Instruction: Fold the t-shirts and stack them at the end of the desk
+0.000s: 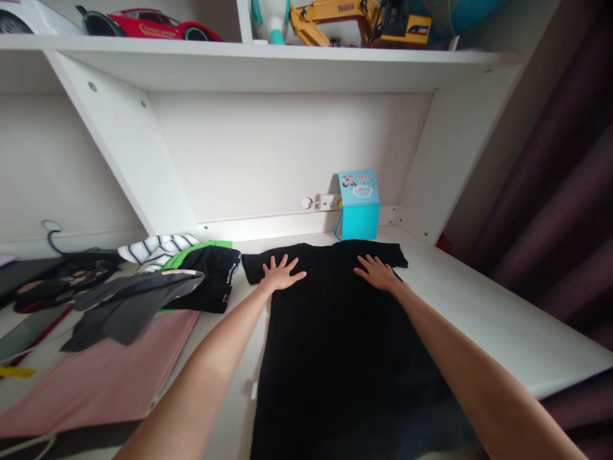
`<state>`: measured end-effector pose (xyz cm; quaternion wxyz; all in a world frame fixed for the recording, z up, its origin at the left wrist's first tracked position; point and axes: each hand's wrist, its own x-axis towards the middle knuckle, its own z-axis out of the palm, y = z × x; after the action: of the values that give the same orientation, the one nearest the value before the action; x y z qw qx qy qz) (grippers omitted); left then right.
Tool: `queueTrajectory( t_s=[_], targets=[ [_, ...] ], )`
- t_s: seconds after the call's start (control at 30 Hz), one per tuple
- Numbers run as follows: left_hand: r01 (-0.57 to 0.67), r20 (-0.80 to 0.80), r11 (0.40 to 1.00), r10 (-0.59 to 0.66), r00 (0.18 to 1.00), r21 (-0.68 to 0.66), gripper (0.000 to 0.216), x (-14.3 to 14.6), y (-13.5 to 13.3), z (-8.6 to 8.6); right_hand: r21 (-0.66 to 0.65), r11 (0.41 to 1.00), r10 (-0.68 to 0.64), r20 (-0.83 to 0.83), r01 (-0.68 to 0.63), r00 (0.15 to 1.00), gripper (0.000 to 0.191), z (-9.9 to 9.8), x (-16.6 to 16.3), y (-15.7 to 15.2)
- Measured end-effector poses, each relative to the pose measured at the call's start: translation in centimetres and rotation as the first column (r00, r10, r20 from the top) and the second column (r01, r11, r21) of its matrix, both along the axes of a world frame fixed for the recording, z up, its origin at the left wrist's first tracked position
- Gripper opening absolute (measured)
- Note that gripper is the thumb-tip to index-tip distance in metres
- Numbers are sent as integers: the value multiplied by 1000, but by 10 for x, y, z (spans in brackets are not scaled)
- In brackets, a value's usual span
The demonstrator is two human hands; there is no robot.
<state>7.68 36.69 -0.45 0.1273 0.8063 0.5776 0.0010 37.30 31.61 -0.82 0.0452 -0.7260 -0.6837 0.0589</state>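
Observation:
A black T-shirt [335,345] lies spread flat on the white desk [502,319], its sleeves pointing left and right at the far end. My left hand [280,273] rests flat on the shirt near the left sleeve, fingers spread. My right hand [378,271] presses flat on the shirt near the right sleeve, fingers apart too. Neither hand holds anything.
A pile of clothes [158,281], grey, black-green and striped, sits left of the shirt on a pink sheet [105,377]. A turquoise box [358,206] stands at the back wall. Toy cars [153,24] and a yellow excavator [359,22] sit on the shelf above. A dark curtain [565,211] hangs right.

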Motion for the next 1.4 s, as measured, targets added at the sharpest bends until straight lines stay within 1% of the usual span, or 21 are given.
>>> queueTrajectory(
  t_s=[0.1,0.17,0.2,0.27,0.3,0.33,0.37,0.43,0.47,0.53,0.63,0.73,0.8,0.9,0.97,1.03,1.1,1.17,1.23,1.3,1.4],
  targets=[
    [29,-2,997,-29,1000,-70,77,-9,12,8,1,998,64,-4,-64,998,65,22,-32,-25],
    [-2,-16,998,1,1000,-56,74,-21,19,11,-16,979,202,-41,-203,978,64,29,-59,-64],
    [-38,-32,998,37,999,-42,72,-28,23,12,-37,949,311,-81,-314,947,64,30,-73,-89],
    [-112,-68,993,110,992,-27,69,-43,31,13,-61,774,595,-270,-630,757,65,28,-99,-140],
    [-142,-84,989,139,987,-32,67,-50,35,14,-56,711,658,-301,-701,691,67,26,-110,-162],
    [-166,-95,985,162,982,-37,65,-56,38,14,-28,701,673,-304,-713,674,71,24,-122,-181],
    [-188,-100,982,184,978,-34,63,-60,41,15,0,717,668,-286,-697,687,75,21,-133,-196],
    [-238,-108,971,236,966,-2,62,-65,45,16,76,765,638,-228,-640,735,81,12,-159,-213],
    [-265,-112,964,265,958,14,62,-66,47,18,122,770,637,-204,-626,744,80,7,-174,-217],
    [-301,-115,953,304,946,44,62,-66,49,20,210,742,668,-153,-636,729,62,-7,-207,-218],
    [-304,-106,950,310,945,73,60,-67,55,24,302,700,689,-48,-647,723,37,-29,-250,-216],
    [-288,-89,957,291,953,47,50,-68,63,27,315,679,696,9,-663,718,21,-38,-269,-218],
    [-278,-69,961,278,958,2,41,-70,67,31,306,670,708,9,-676,706,12,-31,-265,-221],
    [-270,-8,959,270,963,-82,29,-73,70,40,307,660,738,-94,-686,668,4,-5,-240,-221],
    [-269,60,952,280,958,-145,25,-75,70,51,346,718,692,-274,-604,667,12,17,-217,-218],
    [-272,149,942,302,941,-195,26,-79,69,64,394,820,570,-490,-416,659,20,34,-191,-213],
    [-280,258,933,335,906,-228,30,-83,68,77,419,887,442,-655,-193,613,19,43,-164,-208],
    [-283,386,924,367,846,-258,30,-83,70,88,399,917,332,-746,-12,577,15,41,-137,-206],
    [-265,522,918,386,760,-294,27,-75,73,94,340,934,219,-785,108,580,13,32,-112,-207],
    [-237,633,915,398,663,-327,21,-56,77,94,288,945,142,-787,153,600,16,20,-91,-212],
    [-209,725,904,424,543,-372,18,-11,86,84,282,948,134,-777,149,615,21,5,-74,-224]
  ],
)
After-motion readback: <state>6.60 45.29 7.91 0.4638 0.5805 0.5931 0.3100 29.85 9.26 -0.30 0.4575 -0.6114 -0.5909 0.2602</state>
